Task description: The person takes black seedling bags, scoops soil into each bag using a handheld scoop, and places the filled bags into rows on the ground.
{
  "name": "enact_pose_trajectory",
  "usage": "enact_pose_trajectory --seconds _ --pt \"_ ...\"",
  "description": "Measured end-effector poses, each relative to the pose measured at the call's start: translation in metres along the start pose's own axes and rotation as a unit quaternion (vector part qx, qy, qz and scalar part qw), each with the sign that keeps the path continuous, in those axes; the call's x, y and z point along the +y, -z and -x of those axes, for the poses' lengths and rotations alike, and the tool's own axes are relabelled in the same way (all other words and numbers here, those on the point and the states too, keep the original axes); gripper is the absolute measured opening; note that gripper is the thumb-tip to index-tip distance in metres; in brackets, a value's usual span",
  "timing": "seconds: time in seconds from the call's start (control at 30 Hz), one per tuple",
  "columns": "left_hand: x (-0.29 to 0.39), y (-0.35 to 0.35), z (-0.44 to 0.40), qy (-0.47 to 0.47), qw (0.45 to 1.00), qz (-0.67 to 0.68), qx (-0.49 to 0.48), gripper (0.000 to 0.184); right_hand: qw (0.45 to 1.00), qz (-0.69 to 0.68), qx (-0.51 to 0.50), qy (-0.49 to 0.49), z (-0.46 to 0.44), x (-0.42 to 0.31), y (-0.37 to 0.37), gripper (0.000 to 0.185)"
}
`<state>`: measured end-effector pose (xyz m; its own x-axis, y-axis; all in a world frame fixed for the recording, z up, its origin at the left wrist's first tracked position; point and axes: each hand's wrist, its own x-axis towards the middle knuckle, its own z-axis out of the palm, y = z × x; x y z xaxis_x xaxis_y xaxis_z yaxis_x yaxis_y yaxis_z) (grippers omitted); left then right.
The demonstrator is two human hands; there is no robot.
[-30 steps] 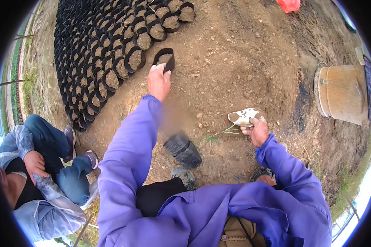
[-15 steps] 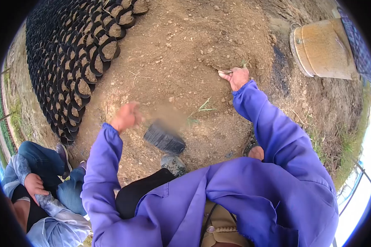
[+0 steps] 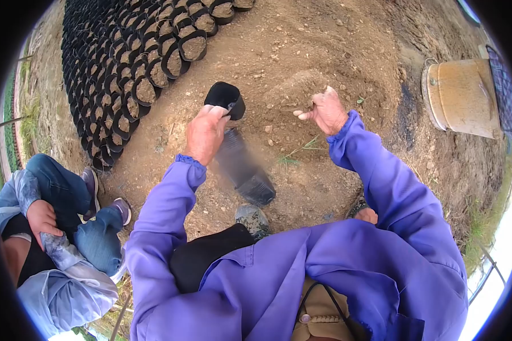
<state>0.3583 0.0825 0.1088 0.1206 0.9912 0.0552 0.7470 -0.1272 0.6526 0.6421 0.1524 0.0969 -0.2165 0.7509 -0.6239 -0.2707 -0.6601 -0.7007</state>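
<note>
My left hand [image 3: 206,133] is closed on the rim of a black plastic nursery pot [image 3: 221,98], its dark mouth facing up. Below that hand, a stack of similar black pots [image 3: 255,188] lies on the ground near my shoe, its upper part smeared by motion. My right hand [image 3: 327,111] is over a low mound of loose soil [image 3: 299,88], its thumb and fingers spread apart. Nothing held shows clearly between those fingers.
Many soil-filled black pots [image 3: 145,91] stand in tight rows at the upper left. A rusty metal bucket [image 3: 463,94] lies tipped at the right. Another person [image 3: 62,227] sits at the lower left. A green weed sprig [image 3: 301,150] lies before me.
My left hand has moved up and right and now holds a black pot apart from the stack. My right hand's fingers, pinched together before, are now spread. The view has shifted slightly.
</note>
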Motion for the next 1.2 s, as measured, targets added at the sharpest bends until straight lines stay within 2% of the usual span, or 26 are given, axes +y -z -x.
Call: enact_pose_trajectory --seconds 0.03,0.2,0.23,0.3,0.33,0.4,0.43,0.47,0.5,0.53,0.57,0.63,0.73,0.77,0.83,0.9,0.97,1.0,1.03,1.07,1.1,1.17,1.2 --pt "0.001 -0.004 -0.004 -0.004 1.0 0.001 0.005 0.009 1.0 0.006 -0.01 -0.002 0.002 -0.006 -0.011 0.035" --pt "-0.014 -0.03 -0.018 -0.08 0.991 -0.105 -0.011 0.007 0.987 0.099 -0.059 0.108 -0.006 -0.008 -0.063 0.039" --pt "-0.017 -0.035 -0.018 -0.092 0.987 -0.129 -0.018 0.007 0.967 0.215 -0.037 0.131 -0.011 0.0 -0.068 0.039" --pt "-0.02 -0.037 -0.017 -0.132 0.976 -0.17 -0.034 0.008 0.884 0.433 0.004 0.173 -0.026 0.016 -0.077 0.039" --pt "-0.02 -0.038 -0.015 -0.143 0.972 -0.184 -0.04 0.008 0.8 0.512 -0.01 0.314 -0.029 0.021 -0.077 0.039" --pt "-0.024 -0.044 -0.017 -0.158 0.967 -0.198 -0.04 0.01 0.798 0.477 0.028 0.368 -0.034 0.026 -0.071 0.037" --pt "-0.025 -0.048 -0.018 -0.136 0.971 -0.187 -0.059 0.009 0.794 0.46 0.048 0.394 -0.037 0.028 -0.065 0.036" --pt "-0.02 -0.046 -0.019 -0.112 0.974 -0.178 -0.08 0.008 0.927 0.243 0.022 0.284 -0.027 0.017 -0.071 0.033" --pt "-0.017 -0.044 -0.021 -0.088 0.976 -0.171 -0.102 0.007 0.947 0.195 0.036 0.252 -0.026 0.015 -0.063 0.032" --pt "-0.017 -0.044 -0.026 -0.032 0.975 -0.169 -0.144 0.011 0.963 0.148 0.05 0.22 -0.025 0.012 -0.045 0.031" --pt "-0.018 -0.045 -0.031 -0.011 0.979 -0.144 -0.141 0.012 0.975 0.1 0.063 0.187 -0.022 0.009 -0.026 0.031" --pt "-0.02 -0.046 -0.04 0.031 0.986 -0.093 -0.135 0.016 0.987 0.101 0.099 0.077 -0.011 0.015 0.006 0.032" --pt "-0.011 -0.048 -0.065 0.084 0.993 0.043 -0.075 0.017 0.986 0.056 0.136 -0.085 0.009 0.037 0.033 0.03" --pt "-0.013 -0.05 -0.076 0.084 0.995 0.04 -0.032 0.016 0.98 0.039 0.139 -0.137 0.013 0.049 0.038 0.029" --pt "-0.02 -0.057 -0.108 0.082 0.994 0.037 0.056 0.016 0.983 0.014 0.112 -0.146 0.023 0.066 0.037 0.025" --pt "-0.043 -0.065 -0.141 0.08 0.988 -0.003 0.134 0.016 0.975 -0.081 0.151 -0.139 0.019 0.069 0.037 0.021" --pt "-0.081 -0.082 -0.17 0.124 0.977 -0.049 0.168 0.015 0.957 -0.182 0.175 -0.144 -0.002 0.064 0.049 0.02" --pt "-0.101 -0.087 -0.18 0.182 0.974 -0.028 0.135 0.015 0.951 -0.218 0.197 -0.097 -0.016 0.058 0.056 0.019" --pt "-0.119 -0.091 -0.187 0.24 0.966 -0.008 0.1 0.014 0.948 -0.222 0.206 -0.097 -0.038 0.056 0.074 0.017" --pt "-0.131 -0.096 -0.192 0.292 0.952 0.033 0.088 0.022 0.924 -0.271 0.261 -0.065 -0.055 0.048 0.082 0.015" --pt "-0.118 -0.093 -0.186 0.237 0.965 -0.012 0.111 0.025 0.921 -0.257 0.292 -0.032 -0.064 0.036 0.087 0.015" --pt "-0.074 -0.066 -0.166 0.124 0.974 -0.104 0.156 0.033 0.908 -0.301 0.29 -0.02 -0.076 0.036 0.1 0.012" --pt "-0.065 -0.054 -0.154 0.108 0.98 -0.096 0.135 0.043 0.923 -0.282 0.261 -0.01 -0.076 0.042 0.108 0.012"
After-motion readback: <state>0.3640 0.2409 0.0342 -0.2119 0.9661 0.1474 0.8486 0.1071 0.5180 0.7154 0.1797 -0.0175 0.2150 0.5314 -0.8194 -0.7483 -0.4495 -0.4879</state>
